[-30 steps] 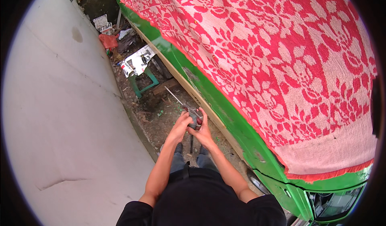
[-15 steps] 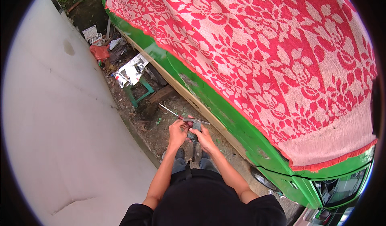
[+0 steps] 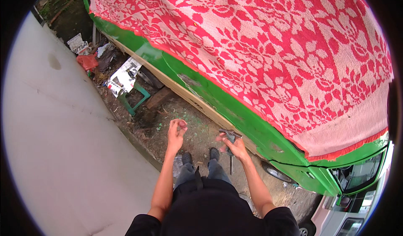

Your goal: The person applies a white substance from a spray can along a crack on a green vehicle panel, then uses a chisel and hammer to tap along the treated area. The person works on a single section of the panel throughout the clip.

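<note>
My left hand (image 3: 175,136) is raised at the middle, its fingers closed round the dark-red handle of a screwdriver (image 3: 182,124); the shaft does not show from this angle. Apart from it, on the right, my right hand (image 3: 237,147) grips a grey hand tool (image 3: 229,140). A dark flat bar lies across the top of this tool, and a thin dark stem hangs below the hand. Its exact kind I cannot make out, and the fingers are partly smeared by motion.
A green vehicle (image 3: 201,89) under a red-and-pink floral cloth (image 3: 268,68) runs along the right. A pale curved panel (image 3: 63,143) fills the left. Ahead stands a green stool (image 3: 140,97) with a white printed sheet (image 3: 121,80), near a red plastic bag (image 3: 87,62) and litter.
My hands have moved apart: the left one with the screwdriver slightly left, the right one with the grey tool to the right. The screwdriver's shaft no longer shows. The view has shifted slightly.
</note>
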`<state>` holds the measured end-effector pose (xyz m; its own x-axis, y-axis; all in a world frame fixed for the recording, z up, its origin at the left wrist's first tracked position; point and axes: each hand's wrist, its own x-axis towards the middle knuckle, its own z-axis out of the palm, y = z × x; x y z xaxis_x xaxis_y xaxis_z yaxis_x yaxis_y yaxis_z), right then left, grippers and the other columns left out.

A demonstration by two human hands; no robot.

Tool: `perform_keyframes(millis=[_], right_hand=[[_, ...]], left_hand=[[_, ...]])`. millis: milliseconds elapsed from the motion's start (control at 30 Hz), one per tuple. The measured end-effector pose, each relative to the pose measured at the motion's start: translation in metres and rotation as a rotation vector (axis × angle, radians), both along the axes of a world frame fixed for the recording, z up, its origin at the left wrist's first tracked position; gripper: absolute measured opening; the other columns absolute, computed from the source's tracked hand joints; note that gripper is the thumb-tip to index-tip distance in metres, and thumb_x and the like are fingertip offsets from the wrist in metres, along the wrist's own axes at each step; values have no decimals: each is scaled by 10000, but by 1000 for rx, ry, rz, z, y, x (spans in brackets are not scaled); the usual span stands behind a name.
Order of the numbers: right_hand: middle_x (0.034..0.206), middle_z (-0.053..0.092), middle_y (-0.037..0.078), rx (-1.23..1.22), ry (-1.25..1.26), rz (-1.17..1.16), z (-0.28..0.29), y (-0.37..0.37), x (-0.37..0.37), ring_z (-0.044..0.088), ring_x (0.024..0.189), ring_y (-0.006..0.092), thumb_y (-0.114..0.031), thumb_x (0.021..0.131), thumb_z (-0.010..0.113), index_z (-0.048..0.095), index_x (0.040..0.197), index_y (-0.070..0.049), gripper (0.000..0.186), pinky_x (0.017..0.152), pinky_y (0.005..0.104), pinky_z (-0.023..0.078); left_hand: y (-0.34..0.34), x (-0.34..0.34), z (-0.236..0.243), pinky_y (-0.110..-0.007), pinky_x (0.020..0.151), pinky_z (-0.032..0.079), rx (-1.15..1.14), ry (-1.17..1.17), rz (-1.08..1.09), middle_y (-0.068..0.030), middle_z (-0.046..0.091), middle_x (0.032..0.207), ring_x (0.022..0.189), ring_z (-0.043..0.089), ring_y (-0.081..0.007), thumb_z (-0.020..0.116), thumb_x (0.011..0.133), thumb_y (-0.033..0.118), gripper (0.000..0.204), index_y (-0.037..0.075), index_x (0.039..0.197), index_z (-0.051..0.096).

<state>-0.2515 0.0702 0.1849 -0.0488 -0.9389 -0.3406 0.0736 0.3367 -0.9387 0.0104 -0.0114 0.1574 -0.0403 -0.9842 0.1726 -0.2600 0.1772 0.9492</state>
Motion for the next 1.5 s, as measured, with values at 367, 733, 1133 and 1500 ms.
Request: perform_keyframes(millis=[367,733,1133,1500], right_hand=[[545,473,-1,254,-52,-188,-29,18,-13,426,404,81,-205,979,587,500,760,-68,273,368,258,325],[635,530,22,181,-91,86,-25,8,-74,475,455,91,-83,920,511,496,1025,-48,112,404,260,364],[731,595,45,95,62,228,-21,3,-87,579,552,118,-132,948,501,495,1102,-3,201,503,277,462],[808,644,81,90,50,240,9,-4,-67,613,536,136,-183,993,544,497,1129,35,262,446,300,487]], left_hand=[[0,-56,-20,-293,745,543,439,433,-121,-49,624,1054,871,650,-146,617,954,43,198,86,1136,555],[11,-148,-50,-273,775,494,212,284,128,-47,631,942,846,598,-123,617,951,39,172,81,1105,551],[4,-175,-65,-284,793,469,201,216,175,-61,632,916,873,597,-160,588,949,8,166,77,1093,541],[-1,-179,-71,-307,795,488,238,183,163,-93,640,907,881,636,-195,581,912,-56,221,69,1090,540]])
